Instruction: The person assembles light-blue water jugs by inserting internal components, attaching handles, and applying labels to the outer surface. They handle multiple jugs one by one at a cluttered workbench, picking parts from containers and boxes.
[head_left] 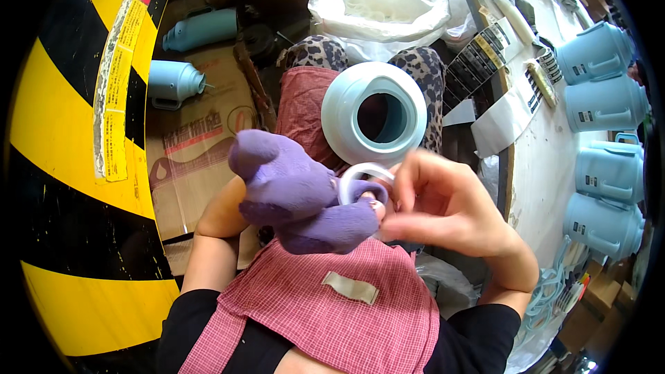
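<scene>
My left hand (298, 183) wears a purple glove with some bare fingertips showing. Its fingers curl around a white ring (345, 185), holding it in front of my apron. My bare right hand (450, 201) meets the same ring from the right, thumb and forefinger pinched at its edge; the fingertips are slightly blurred. Just beyond both hands, a light blue flask body (337, 112) rests between my knees. Its round, dark opening faces up toward me.
A white sack (322, 10) of pale rings stands ahead. Several blue flasks (599, 114) line the bench (530, 166) on the right. Two more flasks (208, 30) lie on cardboard (187, 187) at left, beside a yellow-and-black striped panel (62, 107).
</scene>
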The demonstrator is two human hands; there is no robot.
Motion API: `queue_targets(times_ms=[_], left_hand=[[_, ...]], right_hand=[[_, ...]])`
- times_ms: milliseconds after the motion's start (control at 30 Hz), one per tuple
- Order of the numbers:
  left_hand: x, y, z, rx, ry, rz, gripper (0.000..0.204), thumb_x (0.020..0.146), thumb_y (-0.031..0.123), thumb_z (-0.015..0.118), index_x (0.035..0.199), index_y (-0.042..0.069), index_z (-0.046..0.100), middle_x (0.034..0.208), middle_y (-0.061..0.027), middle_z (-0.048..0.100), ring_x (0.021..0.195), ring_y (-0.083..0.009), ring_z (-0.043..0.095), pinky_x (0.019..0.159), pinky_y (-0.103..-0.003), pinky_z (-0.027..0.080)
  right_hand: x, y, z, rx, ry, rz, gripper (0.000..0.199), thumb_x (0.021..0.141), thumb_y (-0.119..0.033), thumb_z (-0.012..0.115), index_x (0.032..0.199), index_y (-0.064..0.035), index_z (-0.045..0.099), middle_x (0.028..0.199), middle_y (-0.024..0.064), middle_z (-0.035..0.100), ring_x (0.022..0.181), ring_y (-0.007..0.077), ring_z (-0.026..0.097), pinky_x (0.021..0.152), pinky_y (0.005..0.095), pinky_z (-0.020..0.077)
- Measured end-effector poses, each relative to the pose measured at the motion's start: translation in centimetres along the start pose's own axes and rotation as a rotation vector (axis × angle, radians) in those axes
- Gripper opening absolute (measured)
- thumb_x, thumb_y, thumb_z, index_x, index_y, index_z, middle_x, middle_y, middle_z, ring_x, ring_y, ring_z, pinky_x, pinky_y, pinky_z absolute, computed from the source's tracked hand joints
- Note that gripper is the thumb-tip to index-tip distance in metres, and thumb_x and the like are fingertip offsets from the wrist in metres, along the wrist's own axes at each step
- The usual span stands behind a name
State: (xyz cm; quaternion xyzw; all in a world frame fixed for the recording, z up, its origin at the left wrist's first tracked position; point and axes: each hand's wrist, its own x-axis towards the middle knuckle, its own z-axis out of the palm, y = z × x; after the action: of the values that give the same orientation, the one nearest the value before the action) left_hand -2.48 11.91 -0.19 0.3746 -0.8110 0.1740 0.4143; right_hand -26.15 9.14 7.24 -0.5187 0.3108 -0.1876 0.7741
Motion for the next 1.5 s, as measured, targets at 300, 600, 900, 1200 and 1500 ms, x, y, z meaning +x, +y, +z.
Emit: queue_targets(times_ms=[300, 600, 900, 1200, 1500], left_hand=[[3.0, -3.5, 3.1, -0.121, -0.106, 0.07, 0.024, 0.084, 0.041, 0.076, 0.087, 0.024, 0.059, 0.144, -0.007, 0.06, 0.143, -0.0405, 0.037, 0.122, -0.062, 0.014], [2.5, -3.9, 3.9, -0.068, -0.243, -0.09, 0.042, 0.094, 0.048, 0.061, 0.077, 0.009, 0.067, 0.127, -0.0145, 0.067, 0.129, -0.0425, 0.052, 0.113, -0.071, 0.023], [2.1, -4.3, 4.8, -0.063, -0.171, -0.057, 0.049, 0.092, 0.056, 0.06, 0.083, 0.009, 0.067, 0.122, -0.0153, 0.068, 0.122, -0.0401, 0.057, 0.109, -0.069, 0.029], [3.0, -1.4, 5.3, 0.012, -0.337, -0.216, 0.068, 0.076, 0.065, 0.069, 0.101, 0.002, 0.071, 0.119, -0.0219, 0.062, 0.113, -0.0371, 0.058, 0.104, -0.065, 0.037], [3.0, -1.7, 5.9, -0.049, -0.349, -0.191, 0.059, 0.069, 0.057, 0.08, 0.097, 0.005, 0.071, 0.12, -0.0175, 0.063, 0.112, -0.0365, 0.06, 0.097, -0.051, 0.046]], right_hand=[[6.1, 0.7, -4.1, -0.779, 0.505, -0.422, 0.042, 0.073, 0.003, 0.069, 0.114, -0.0064, 0.066, 0.106, -0.0029, 0.064, 0.085, 0.0056, 0.05, 0.071, 0.0234, 0.0431], [7.8, 2.0, -4.4, -0.645, 0.434, -0.381, 0.043, 0.073, 0.007, 0.057, 0.113, -0.0068, 0.068, 0.1, 0.0017, 0.062, 0.086, 0.011, 0.054, 0.078, 0.0266, 0.0453], [7.5, 1.4, -5.5, -0.718, 0.34, -0.336, 0.036, 0.076, 0.003, 0.058, 0.111, -0.0034, 0.065, 0.104, 0.0103, 0.061, 0.101, 0.0263, 0.059, 0.088, 0.0346, 0.0466], [6.3, -0.2, -7.3, -1.067, 0.215, -0.533, 0.023, 0.079, -0.018, 0.081, 0.097, -0.007, 0.073, 0.121, 0.0117, 0.07, 0.108, 0.031, 0.065, 0.093, 0.0416, 0.051], [8.0, -0.9, -5.3, -1.462, 0.114, -0.228, 0.011, 0.079, -0.012, 0.075, 0.078, -0.0014, 0.076, 0.141, 0.0089, 0.058, 0.121, 0.0301, 0.056, 0.099, 0.0415, 0.0504]])
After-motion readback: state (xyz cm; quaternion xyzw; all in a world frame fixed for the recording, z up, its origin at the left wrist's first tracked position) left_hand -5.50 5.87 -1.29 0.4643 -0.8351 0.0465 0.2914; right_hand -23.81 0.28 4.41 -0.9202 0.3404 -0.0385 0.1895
